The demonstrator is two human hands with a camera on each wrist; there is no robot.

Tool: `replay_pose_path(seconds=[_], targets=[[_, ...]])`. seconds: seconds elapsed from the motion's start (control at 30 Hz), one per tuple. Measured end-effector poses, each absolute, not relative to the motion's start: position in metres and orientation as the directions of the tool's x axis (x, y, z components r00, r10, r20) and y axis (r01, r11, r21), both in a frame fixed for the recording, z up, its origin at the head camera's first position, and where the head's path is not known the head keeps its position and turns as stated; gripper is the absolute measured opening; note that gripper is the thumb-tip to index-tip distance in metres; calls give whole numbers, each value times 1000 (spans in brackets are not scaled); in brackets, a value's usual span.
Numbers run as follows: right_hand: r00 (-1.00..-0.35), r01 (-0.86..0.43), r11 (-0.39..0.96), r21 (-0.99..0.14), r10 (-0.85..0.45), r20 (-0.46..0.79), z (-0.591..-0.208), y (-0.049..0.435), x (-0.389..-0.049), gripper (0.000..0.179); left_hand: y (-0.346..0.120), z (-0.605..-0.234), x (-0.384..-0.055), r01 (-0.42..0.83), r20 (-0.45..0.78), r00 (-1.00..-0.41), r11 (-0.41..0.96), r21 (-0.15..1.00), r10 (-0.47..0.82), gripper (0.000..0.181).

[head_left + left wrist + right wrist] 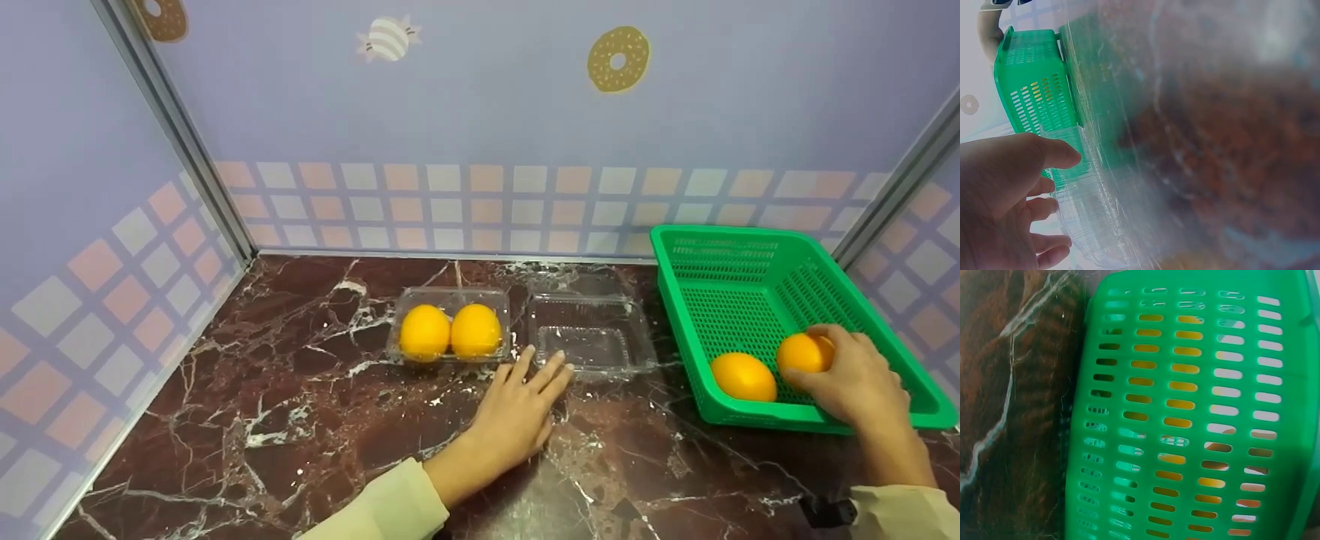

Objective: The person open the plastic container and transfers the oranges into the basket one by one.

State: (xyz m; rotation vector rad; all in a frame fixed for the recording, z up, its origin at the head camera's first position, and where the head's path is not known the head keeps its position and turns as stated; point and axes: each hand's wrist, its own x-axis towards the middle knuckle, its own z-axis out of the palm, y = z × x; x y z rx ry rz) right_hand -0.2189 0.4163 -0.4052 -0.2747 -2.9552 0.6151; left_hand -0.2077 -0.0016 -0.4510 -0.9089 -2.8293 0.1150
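My right hand (862,379) reaches into the green basket (679,337) and grips an orange (802,356) between thumb and fingers. Another orange (742,376) lies beside it in the basket's near left part. In the right wrist view the slotted basket wall (1185,433) hides most of the hand. My left hand (517,409) lies with fingers spread near the front edge of a clear plastic box (585,334) that holds nothing; whether the fingertips touch it I cannot tell. Left of that, a second clear box (450,295) holds two oranges (450,332) side by side.
Dark red marbled tabletop (300,420) spreads under everything. A patterned wall (480,112) closes off the back, with side panels left and right. The basket stands close to the right panel. A small black object (825,511) sits by the right sleeve.
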Motion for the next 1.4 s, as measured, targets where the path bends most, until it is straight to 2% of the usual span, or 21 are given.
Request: replay_pose_path(seconds=[0.43, 0.97, 1.4], targets=[[-985, 171, 915, -366, 156, -72, -399, 418, -220, 75, -2, -451, -208, 573, 133, -801, 812, -111, 584, 72], [-988, 157, 927, -342, 147, -53, -399, 415, -219, 59, -2, -451, -207, 567, 112, -808, 815, -123, 579, 73], [-983, 181, 923, -339, 177, -43, -399, 414, -220, 60, -1, -450, -208, 573, 125, -800, 810, -126, 586, 71]])
